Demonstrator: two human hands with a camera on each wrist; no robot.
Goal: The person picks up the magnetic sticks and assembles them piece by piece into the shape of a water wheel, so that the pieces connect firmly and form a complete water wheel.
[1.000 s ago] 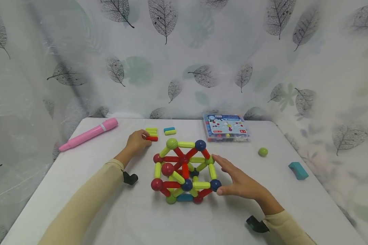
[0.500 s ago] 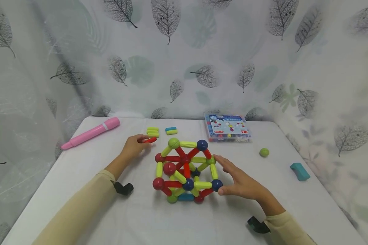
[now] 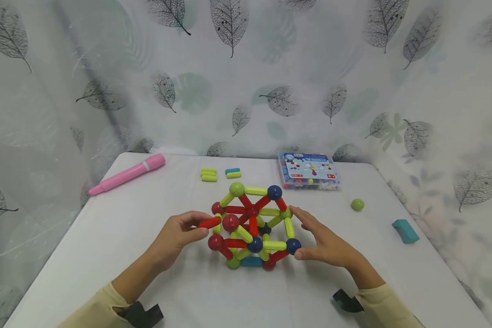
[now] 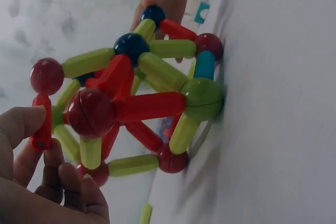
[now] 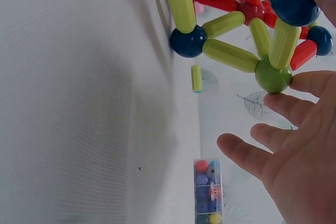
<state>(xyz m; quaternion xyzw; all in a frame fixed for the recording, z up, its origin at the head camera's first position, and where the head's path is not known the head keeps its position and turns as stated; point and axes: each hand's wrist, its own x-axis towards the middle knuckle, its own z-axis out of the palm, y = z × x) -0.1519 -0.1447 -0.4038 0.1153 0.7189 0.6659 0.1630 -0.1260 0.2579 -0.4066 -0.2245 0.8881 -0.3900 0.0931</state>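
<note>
A frame of coloured rods and balls (image 3: 252, 210) stands mid-table, built from red, yellow-green and blue rods with red, blue and green balls. My left hand (image 3: 176, 237) pinches a red rod (image 3: 209, 222) between thumb and fingers at the frame's left side. In the left wrist view the rod's (image 4: 42, 121) upper end meets a red ball (image 4: 47, 76) that sits at the tip of a yellow-green rod. On the other side, my right hand (image 3: 325, 241) steadies the frame with straight fingers, thumb by a blue ball (image 3: 293, 246) and fingertips at a green ball (image 5: 273, 76).
Yellow-green rods (image 3: 208, 175) and a blue rod (image 3: 232, 170) lie behind the frame. A clear parts box (image 3: 309, 171) stands at the back. To the right are a loose green ball (image 3: 357, 204) and a teal block (image 3: 406, 231); a pink pen-shaped object (image 3: 127, 174) lies back left.
My left hand has lifted the red rod from beside the loose rods and brought it forward and right to the frame. The right hand has stayed at the frame.
</note>
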